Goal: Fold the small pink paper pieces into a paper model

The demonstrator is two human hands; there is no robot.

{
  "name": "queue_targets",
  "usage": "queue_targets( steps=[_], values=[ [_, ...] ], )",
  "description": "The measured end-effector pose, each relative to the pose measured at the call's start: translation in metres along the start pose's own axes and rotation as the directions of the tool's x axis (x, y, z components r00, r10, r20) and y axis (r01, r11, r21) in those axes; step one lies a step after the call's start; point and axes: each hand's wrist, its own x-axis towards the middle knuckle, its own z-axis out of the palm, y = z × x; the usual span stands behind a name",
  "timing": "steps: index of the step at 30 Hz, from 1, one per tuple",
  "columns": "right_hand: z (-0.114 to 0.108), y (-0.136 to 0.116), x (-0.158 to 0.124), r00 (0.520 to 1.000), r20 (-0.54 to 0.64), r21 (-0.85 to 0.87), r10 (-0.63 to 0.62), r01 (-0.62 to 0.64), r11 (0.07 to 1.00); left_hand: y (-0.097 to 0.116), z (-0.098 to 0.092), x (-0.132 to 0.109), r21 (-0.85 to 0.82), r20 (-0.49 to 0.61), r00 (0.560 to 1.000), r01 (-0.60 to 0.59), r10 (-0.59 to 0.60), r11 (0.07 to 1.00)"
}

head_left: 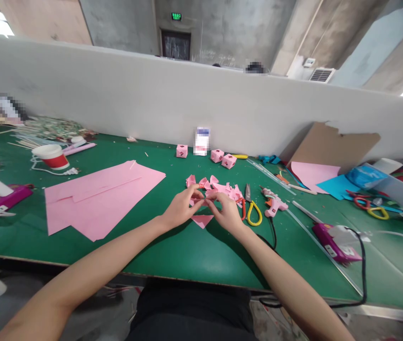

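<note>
My left hand (182,206) and my right hand (227,212) meet over the middle of the green table, thumbs and fingertips closed together. Both seem to pinch a small pink paper piece, mostly hidden by the fingers. Just below them lies a pink paper triangle (202,221). Behind the hands is a loose heap of cut and folded pink paper pieces (235,192). Scissors (254,215) with one red and one yellow handle lie close to my right hand. A pink glue gun (276,204) rests further right.
Large pink paper sheets (105,199) lie at left, near a red and white paper cup (55,160). Pink paper cubes (182,151) stand at the back. Purple power strips (334,244) with cables sit at both sides. Cardboard (329,144) leans against the white partition (133,104).
</note>
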Motion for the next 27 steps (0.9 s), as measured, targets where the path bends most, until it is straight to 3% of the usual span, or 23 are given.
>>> queue_targets(
  steps=[4,9,15,19,21,27],
  values=[
    [0.000,-0.003,-0.001,1.000,0.028,-0.022,-0.006,0.007,1.000,0.001,0.001,0.000,0.005,-0.004,0.999,0.042,-0.042,0.999],
    [-0.001,-0.005,0.000,1.000,-0.010,-0.056,0.016,-0.016,0.998,-0.002,-0.002,0.003,0.072,-0.095,0.987,0.138,-0.131,0.988],
    [-0.007,-0.006,0.005,0.963,-0.134,0.121,0.236,-0.220,0.968,-0.014,-0.008,0.008,0.018,-0.139,0.971,0.199,-0.195,0.980],
    [-0.007,-0.005,0.008,0.927,-0.062,0.435,0.369,-0.308,0.846,-0.008,-0.004,0.006,-0.141,-0.021,0.991,0.125,-0.129,0.982],
    [-0.005,-0.004,0.009,0.912,0.007,0.547,0.410,-0.347,0.762,-0.003,0.000,0.005,-0.197,-0.023,0.991,0.125,-0.132,0.972],
    [0.000,-0.006,0.006,0.850,0.227,0.668,0.476,-0.491,0.558,-0.005,0.002,0.003,-0.334,-0.061,0.967,0.212,-0.246,0.918]
  ],
)
